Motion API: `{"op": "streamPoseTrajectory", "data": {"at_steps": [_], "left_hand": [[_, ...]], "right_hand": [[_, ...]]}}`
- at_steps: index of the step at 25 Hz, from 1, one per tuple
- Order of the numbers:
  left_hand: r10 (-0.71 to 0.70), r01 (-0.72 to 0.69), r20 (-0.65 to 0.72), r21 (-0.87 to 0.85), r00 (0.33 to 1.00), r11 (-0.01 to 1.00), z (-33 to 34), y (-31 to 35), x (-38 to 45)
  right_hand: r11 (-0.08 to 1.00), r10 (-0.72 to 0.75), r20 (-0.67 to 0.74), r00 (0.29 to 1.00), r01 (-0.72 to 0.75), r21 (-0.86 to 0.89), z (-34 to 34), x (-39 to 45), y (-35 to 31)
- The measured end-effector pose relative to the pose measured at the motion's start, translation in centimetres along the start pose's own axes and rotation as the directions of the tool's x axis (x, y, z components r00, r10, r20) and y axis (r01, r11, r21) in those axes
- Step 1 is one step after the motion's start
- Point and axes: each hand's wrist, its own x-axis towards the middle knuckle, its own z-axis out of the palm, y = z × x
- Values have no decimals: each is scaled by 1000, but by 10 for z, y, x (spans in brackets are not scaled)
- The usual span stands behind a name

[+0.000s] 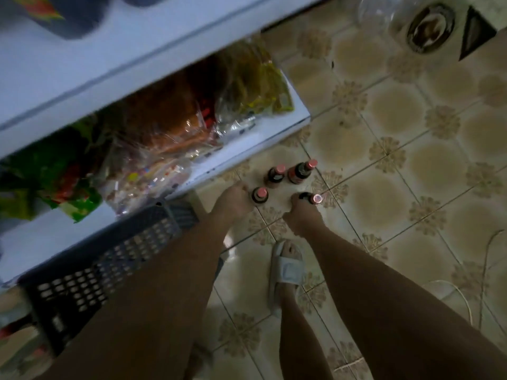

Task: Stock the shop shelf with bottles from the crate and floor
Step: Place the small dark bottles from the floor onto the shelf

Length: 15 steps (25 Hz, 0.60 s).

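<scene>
Several small dark bottles with pink caps stand on the tiled floor beside the white shelf (241, 149). My left hand (233, 200) reaches down and grips one bottle (259, 195) by its body. My right hand (300, 212) curls round another bottle (312, 198) just below its cap. Two more bottles stand free behind them, one (275, 174) on the left and one (300, 171) on the right. A dark plastic crate (115, 253) sits under my left forearm, against the shelf's lower edge.
The shelf's lower tier holds bagged snacks (164, 124) in clear and coloured wrappers. My foot in a white slipper (286, 270) stands below my hands. A thin white cable (466, 294) lies on the floor at the right. Clear containers (389, 15) stand at the top right.
</scene>
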Motion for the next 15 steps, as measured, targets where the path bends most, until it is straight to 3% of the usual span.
{"op": "streamPoseTrajectory", "data": {"at_steps": [3, 6, 10, 15], "left_hand": [[-118, 115, -107, -39, 987, 993, 47, -14, 55], [-157, 131, -162, -158, 974, 979, 93, -44, 105], [-167, 84, -233, -331, 958, 940, 142, -64, 145], [-184, -40, -437, -454, 880, 890, 164, -66, 172]], "right_hand": [[976, 192, 51, 980, -196, 93, 7, 63, 64], [900, 302, -1, 953, -284, 330, 27, 116, 106], [844, 188, -186, 964, -62, 532, 57, 156, 131], [847, 75, -368, 927, 136, 514, 65, 175, 137]]}}
